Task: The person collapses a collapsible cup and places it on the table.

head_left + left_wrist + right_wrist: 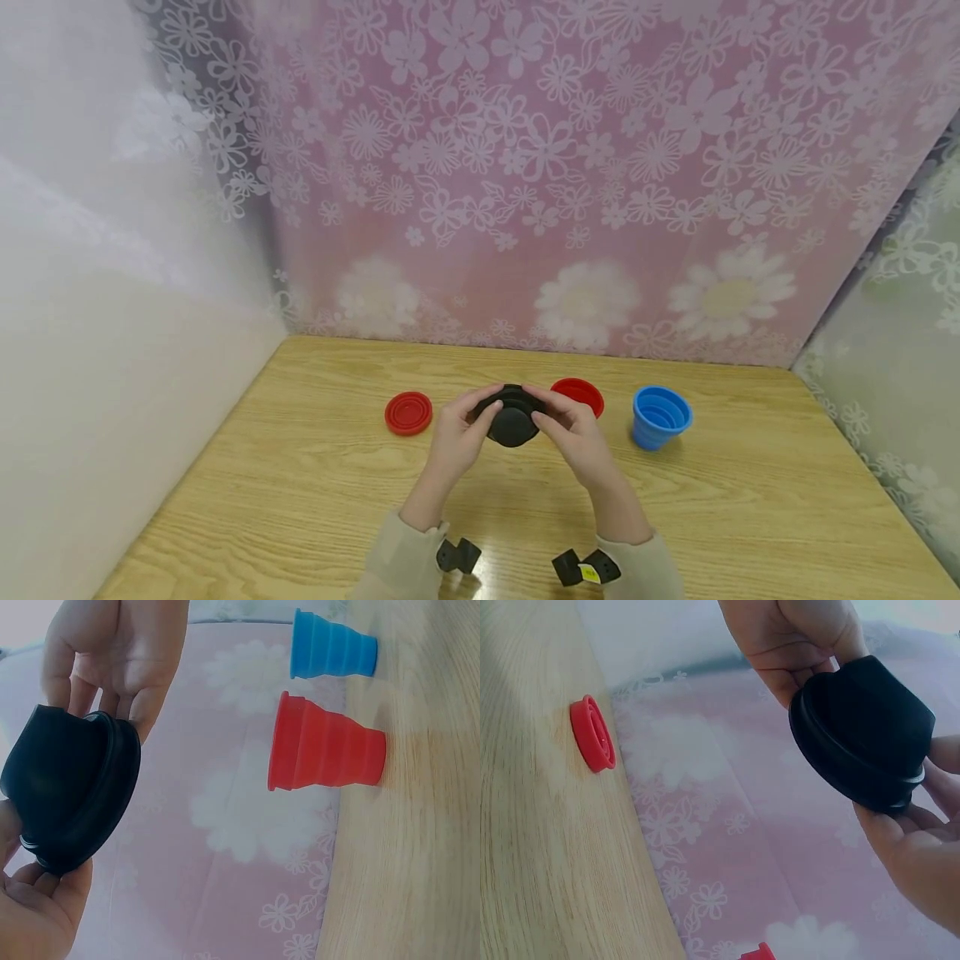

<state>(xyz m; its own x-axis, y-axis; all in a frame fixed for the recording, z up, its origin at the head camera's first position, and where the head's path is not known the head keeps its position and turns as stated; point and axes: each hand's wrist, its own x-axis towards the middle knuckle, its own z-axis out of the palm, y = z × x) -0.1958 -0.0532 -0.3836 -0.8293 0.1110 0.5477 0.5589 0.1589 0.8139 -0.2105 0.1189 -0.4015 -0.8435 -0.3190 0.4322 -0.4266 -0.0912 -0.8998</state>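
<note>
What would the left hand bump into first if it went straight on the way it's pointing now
The left hand would first meet the black item in its own grip; beyond that, probably the right hand, which holds the opposite side, though exact depth is unclear.

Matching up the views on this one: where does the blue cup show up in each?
Head: the blue cup is right of centre, on the table, to the right of the red cup.
Left wrist: near the top edge, right of centre, above the red cup in the picture.
Right wrist: not in it.
Shared landmark: the black piece, in all three views.
</note>
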